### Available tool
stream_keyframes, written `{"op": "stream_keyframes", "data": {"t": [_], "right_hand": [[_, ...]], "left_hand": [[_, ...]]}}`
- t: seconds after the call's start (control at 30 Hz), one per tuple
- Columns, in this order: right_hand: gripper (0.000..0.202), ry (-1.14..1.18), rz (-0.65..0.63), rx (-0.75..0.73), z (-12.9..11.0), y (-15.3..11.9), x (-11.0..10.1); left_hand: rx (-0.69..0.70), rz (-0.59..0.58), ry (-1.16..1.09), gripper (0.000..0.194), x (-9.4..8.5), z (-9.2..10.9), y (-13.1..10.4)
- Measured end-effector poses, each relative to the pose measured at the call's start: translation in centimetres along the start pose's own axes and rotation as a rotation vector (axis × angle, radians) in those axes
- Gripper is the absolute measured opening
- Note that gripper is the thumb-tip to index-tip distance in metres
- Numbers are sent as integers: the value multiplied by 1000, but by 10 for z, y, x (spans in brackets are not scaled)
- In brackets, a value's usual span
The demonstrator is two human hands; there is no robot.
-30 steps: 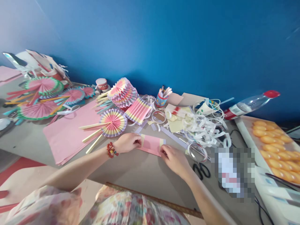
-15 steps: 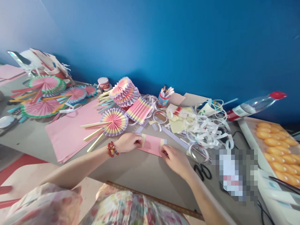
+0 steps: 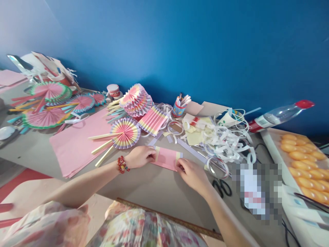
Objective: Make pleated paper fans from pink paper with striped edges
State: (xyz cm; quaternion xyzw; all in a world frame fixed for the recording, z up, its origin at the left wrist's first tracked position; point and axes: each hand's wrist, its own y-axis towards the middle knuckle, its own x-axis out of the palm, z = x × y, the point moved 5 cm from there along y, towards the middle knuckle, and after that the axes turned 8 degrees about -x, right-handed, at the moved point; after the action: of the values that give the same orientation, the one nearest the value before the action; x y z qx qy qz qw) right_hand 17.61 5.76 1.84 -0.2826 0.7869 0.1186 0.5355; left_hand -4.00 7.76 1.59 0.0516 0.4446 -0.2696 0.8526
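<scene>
Left hand [image 3: 141, 156] and right hand [image 3: 190, 171] pinching opposite ends of a pink paper strip [image 3: 166, 158], on a grey counter [image 3: 154, 192], pleated fan [image 3: 125, 133] near the left, scissors [image 3: 222, 187] near the right

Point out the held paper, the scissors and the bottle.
Held paper [image 3: 166, 158]: head view, on its pink middle.
Scissors [image 3: 221, 186]: head view, on the black handles, where the two loops meet.
Bottle [image 3: 279, 116]: head view, on its clear side, between label and red cap.

No legible text anywhere; bottle label [image 3: 259, 124] too small to read.
</scene>
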Motion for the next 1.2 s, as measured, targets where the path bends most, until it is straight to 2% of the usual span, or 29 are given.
{"op": "stream_keyframes", "data": {"t": [0.27,0.6,0.83,1.0,1.2], "right_hand": [[9,81,6,-19,5,0,-1],[16,222,33,-43,11,0,-7],[13,246,-43,-46,20,13,-8],[5,266,-138,-139,25,17,-13],[9,230,-137,-248,20,17,-18]], "left_hand": [[18,0,15,14,-1,4,-1],[2,-4,26,14,-2,4,-1],[-25,-18,15,16,-2,4,-1],[-40,-54,22,16,-2,5,0],[-56,-72,28,15,-4,9,0]]}}
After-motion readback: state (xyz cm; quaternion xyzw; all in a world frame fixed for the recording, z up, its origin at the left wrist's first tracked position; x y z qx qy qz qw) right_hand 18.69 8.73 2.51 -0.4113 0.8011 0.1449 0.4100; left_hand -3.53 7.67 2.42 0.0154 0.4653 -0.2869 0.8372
